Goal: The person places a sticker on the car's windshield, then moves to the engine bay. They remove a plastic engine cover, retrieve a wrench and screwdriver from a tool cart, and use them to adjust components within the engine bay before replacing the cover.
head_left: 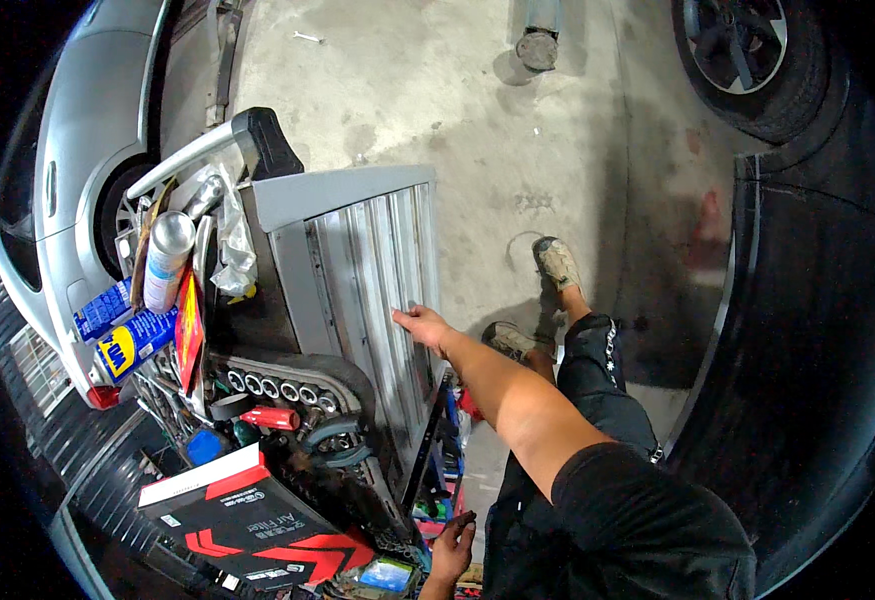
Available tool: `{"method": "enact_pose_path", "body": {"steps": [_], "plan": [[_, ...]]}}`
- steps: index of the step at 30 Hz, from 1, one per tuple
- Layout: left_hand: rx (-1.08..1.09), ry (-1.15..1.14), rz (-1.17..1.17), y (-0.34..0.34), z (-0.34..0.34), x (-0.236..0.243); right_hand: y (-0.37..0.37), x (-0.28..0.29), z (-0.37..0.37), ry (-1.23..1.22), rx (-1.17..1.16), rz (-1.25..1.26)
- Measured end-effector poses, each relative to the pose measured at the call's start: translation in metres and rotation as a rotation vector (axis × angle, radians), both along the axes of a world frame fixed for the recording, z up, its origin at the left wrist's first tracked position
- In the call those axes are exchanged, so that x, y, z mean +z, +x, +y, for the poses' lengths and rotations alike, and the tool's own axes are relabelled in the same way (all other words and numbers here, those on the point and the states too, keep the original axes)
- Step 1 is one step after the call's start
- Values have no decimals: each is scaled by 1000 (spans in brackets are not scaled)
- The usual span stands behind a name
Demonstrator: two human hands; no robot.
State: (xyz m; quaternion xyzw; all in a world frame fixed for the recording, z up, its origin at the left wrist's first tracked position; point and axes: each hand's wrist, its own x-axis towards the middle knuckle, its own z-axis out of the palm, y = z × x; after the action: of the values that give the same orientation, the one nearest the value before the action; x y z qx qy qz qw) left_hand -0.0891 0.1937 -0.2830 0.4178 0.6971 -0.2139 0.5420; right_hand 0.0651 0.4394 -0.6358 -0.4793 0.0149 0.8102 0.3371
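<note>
My right hand (422,328) reaches across to the grey tool cart's ridged metal drawer fronts (357,260). Its fingers are bent together over one of the long drawer pulls. Low in the picture, my left hand (452,550) is beside the cart, fingers curled in; whatever it might hold is too dark to make out. Close to it, coloured items (435,510) show along a dark opening in the cart. A black, red and white carton (247,530) lies tilted on the cart top, left of my left hand.
Sockets (277,388), a red cylindrical tool (272,418), a silver spray can (165,262) and a blue-yellow can (137,345) crowd the cart. A silver car (92,160) stands left, a dark car (817,330) right. A wrench (307,38) lies on the concrete floor.
</note>
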Motion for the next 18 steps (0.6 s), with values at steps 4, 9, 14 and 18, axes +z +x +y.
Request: {"method": "enact_pose_path", "body": {"steps": [4,9,14,18], "plan": [[-22,-45,-7,7,18,-4,-2,16,-1,-94,10,-290],[-10,-30,-14,4,21,-7,27,20,-35,-90,32,-464],[-80,77,-104,-20,14,-22,63,-12,-89,-46,25,-541],[0,63,-169,-24,7,-38,102,-16,-121,-36,16,-586]]}}
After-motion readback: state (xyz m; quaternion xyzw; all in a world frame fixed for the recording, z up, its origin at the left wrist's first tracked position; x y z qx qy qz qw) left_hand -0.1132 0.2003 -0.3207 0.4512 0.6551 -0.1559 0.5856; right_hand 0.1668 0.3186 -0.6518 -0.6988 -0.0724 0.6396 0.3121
